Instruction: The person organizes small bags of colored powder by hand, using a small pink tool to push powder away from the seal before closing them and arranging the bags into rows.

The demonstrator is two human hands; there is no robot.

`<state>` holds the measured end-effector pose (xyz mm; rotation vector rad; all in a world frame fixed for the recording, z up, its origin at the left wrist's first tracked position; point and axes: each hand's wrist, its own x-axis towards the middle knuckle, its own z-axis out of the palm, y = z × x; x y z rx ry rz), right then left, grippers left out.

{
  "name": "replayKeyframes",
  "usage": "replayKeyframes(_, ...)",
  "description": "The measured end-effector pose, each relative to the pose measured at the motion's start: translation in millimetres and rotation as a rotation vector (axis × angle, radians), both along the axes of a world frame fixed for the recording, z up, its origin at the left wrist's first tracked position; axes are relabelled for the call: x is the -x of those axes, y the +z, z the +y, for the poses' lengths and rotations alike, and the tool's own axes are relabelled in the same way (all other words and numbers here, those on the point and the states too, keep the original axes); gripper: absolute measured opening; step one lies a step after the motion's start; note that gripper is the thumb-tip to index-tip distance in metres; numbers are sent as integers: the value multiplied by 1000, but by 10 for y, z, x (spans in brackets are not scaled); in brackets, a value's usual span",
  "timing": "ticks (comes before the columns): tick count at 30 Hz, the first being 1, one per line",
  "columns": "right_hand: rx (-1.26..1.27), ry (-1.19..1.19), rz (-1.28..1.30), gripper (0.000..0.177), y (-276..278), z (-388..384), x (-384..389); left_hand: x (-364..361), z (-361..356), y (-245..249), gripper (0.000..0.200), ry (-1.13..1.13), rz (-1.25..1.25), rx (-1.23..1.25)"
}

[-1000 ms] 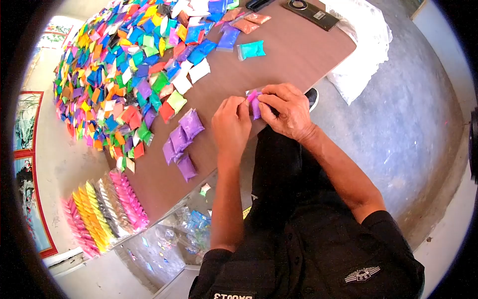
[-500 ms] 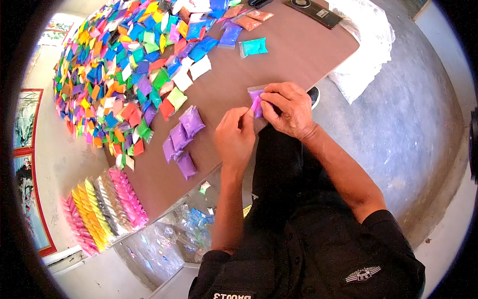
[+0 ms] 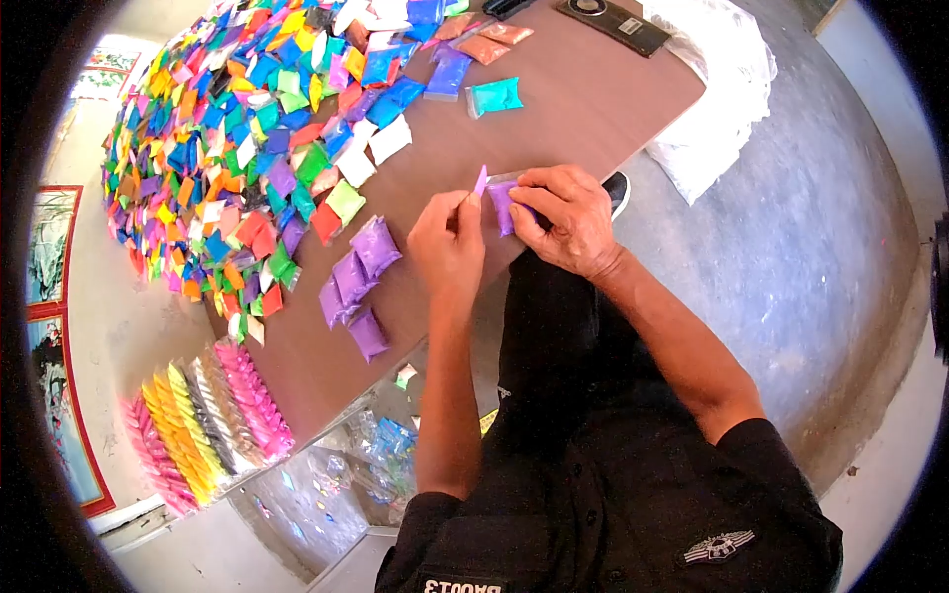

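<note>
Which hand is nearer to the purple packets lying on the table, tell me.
Left. The left hand is a little to the right of the purple packets in the picture; the right hand is beyond it, farther off, pinching a separate purple packet.

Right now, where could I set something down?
Widest bare patch on the table: between the turquoise packet, dark device and right edge. A smaller one lies between the loose purple packets and the nearest pink row. The coloured heap crowds the far left.

Bright daylight, strong fisheye edge distortion
</note>
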<state>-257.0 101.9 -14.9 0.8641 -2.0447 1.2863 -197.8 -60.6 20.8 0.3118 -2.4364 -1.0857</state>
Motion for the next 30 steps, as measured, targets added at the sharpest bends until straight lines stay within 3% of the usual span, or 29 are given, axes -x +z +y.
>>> replayKeyframes(5,-1,16,-8,18,-38,-21,18,-229,111,40,10,-49,24,40)
replayKeyframes(15,-28,-14,3,17,23,-50,-10,134,-18,-12,9,-41,0,201)
replayKeyframes(18,-39,-2,10,16,28,-33,-9,137,-37,-103,8,26,45,120)
replayKeyframes(23,-60,22,-73,13,115,6,-43,70,-48,-135,12,68,99,-300)
replayKeyframes(27,-67,-2,-107,14,176,-11,-62,-260,120,-14,12,113,32,-323)
replayKeyframes(30,-113,-2,-124,15,179,-32,-78,-414,219,-64,7,70,91,-132)
